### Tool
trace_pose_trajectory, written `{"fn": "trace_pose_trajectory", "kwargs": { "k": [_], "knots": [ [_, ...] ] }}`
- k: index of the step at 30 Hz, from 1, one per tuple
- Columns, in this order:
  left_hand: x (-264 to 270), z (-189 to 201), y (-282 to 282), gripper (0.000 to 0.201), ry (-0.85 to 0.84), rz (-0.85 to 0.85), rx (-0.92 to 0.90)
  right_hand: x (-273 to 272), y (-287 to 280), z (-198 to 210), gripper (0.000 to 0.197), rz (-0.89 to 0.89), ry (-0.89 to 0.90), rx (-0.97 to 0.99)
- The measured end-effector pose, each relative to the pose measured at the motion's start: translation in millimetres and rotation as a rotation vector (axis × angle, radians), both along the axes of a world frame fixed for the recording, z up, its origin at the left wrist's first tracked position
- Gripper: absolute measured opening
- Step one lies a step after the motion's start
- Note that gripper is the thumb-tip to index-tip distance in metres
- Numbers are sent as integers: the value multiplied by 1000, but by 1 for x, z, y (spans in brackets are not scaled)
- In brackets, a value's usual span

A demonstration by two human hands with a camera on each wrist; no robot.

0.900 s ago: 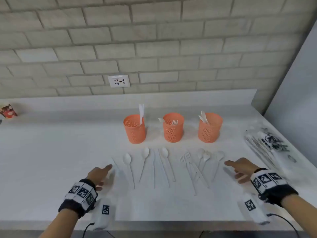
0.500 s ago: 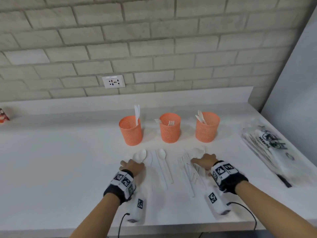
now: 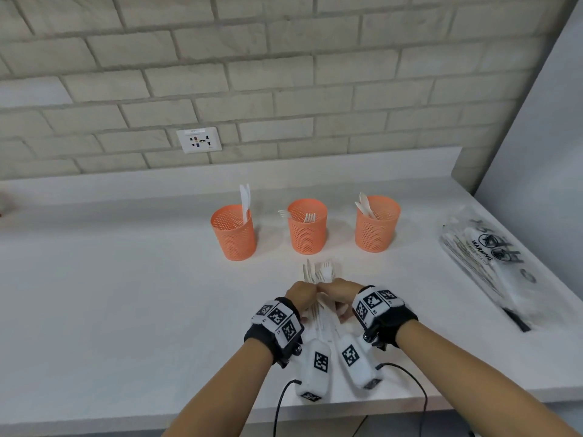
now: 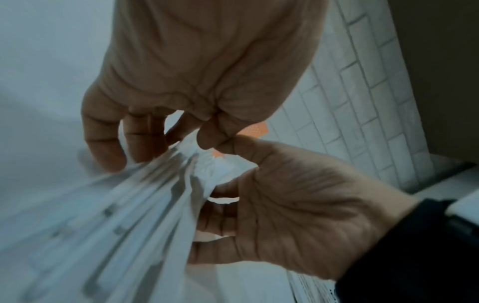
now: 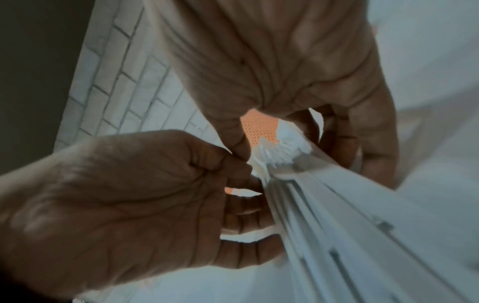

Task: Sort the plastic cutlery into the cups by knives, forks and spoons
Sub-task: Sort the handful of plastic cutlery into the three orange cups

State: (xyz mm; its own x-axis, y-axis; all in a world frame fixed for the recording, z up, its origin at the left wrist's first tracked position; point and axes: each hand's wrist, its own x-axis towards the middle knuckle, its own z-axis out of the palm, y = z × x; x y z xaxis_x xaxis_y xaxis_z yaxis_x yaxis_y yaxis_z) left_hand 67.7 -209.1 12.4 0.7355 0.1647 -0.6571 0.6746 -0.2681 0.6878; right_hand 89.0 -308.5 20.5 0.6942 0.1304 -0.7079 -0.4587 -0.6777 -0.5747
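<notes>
We've got both our left hand [image 3: 301, 294] and right hand [image 3: 339, 290] clamped round the loose cutlery bundle [image 3: 318, 274] just in front of the middle cup [image 3: 307, 227] — light, slick plastic, so probably best gripped mid-handle.

Both bare forearms reach forward and converge at centre, wrists close side by side; each wrist wears black band with white square-coded markers and white camera pod beneath; left hand [image 3: 301, 293] knuckles up, fingers [image 4: 106, 147] curled down around gathered bundle of white plastic cutlery [image 3: 320, 274]; right hand [image 3: 339, 290] mirrors it, fingers [image 5: 373, 143] curled round same bundle; thumb tips of both hands meet over bundle; grip of both hands closed on it.
</notes>
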Motion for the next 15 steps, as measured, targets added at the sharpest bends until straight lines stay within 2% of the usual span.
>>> {"fn": "trace_pose_trajectory", "kwargs": {
  "k": [3, 7, 11, 13, 15],
  "knots": [
    [-1, 2, -4, 33, -6, -14, -122, 1, 3, 0, 32, -29, 64, 44],
    [-3, 4, -8, 27, 10, -62, -142, 3, 5, 1, 25, -22, 75, 47],
    [2, -5, -9, 37, -51, -122, -64, 5, 2, 0, 35, -10, 49, 45],
    [4, -11, -8, 39, -101, -143, -68, 3, 1, 0, 32, -73, 47, 160],
    [4, -10, -6, 36, -171, -183, -67, 2, -3, -2, 37, -152, 49, 261]
  ]
}}
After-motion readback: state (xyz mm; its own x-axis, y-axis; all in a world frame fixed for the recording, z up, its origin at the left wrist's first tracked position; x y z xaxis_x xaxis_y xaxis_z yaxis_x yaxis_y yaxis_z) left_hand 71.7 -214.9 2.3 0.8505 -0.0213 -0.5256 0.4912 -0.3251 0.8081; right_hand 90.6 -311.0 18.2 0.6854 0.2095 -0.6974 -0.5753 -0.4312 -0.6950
